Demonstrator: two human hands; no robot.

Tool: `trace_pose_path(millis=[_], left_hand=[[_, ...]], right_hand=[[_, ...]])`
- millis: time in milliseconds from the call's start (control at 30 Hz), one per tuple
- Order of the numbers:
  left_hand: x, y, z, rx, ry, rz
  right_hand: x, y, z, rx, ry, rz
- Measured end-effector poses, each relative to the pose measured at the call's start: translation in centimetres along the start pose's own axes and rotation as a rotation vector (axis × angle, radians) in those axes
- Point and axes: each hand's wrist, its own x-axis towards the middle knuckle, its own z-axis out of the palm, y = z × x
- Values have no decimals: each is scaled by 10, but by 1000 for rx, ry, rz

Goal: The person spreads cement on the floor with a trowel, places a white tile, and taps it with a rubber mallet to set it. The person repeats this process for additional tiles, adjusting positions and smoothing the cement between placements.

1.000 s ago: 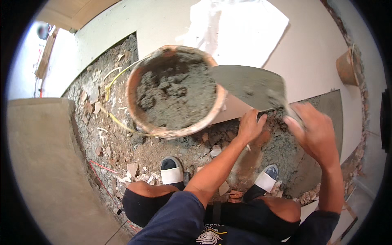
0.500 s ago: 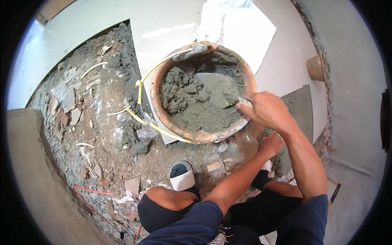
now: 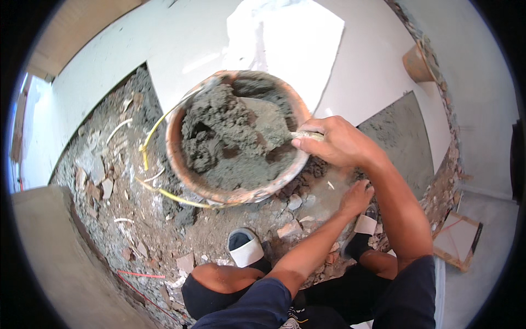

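My right hand (image 3: 345,142) is closed round the handle of a trowel (image 3: 266,120) at the right rim of a round orange-brown tub (image 3: 171,145). The trowel's flat blade lies in wet grey mortar (image 3: 216,118), which is heaped up on the left side of the tub and lower toward the front. My left hand (image 3: 356,198) is low over the ground, to the right of the tub and below my right forearm. Its fingers are curled, and whatever they may hold is hidden.
Pale floor tiles (image 3: 372,60) lie beyond the tub, with a white sheet (image 3: 290,49) on them. A small bucket (image 3: 419,63) lies at far right, near spread mortar (image 3: 402,142). Yellow strapping (image 3: 170,194) loops left of the tub over rubble (image 3: 109,170). A concrete edge (image 3: 49,236) borders the left.
The tub sits further left and lower in view as the view has shifted. The trowel has moved within the mortar, which is now heaped higher on the left. My left hand has curled.
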Motion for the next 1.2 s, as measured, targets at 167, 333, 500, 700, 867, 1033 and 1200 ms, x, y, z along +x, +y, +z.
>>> trace_pose_path(millis=[167, 333, 500, 700, 867, 1033, 1200], left_hand=[[10, -38, 1, -88, 94, 135], [59, -100, -35, 449, -14, 324], [114, -51, -56, 209, 387, 366], [209, 24, -45, 469, 485, 217], [314, 25, -30, 798, 418, 289], [407, 16, -11, 969, 412, 188], [431, 10, 8, 1298, 521, 57]], right_hand=[[-84, 70, -23, 169, 147, -149], [-219, 175, -33, 320, 223, 94], [-366, 324, -20, 348, 427, 479], [-497, 527, -24, -11, 731, 964], [-503, 668, -12, -536, 874, 1200], [-487, 704, 9, -339, 1030, 1220], [-455, 692, -3, 1127, 1246, 1291]])
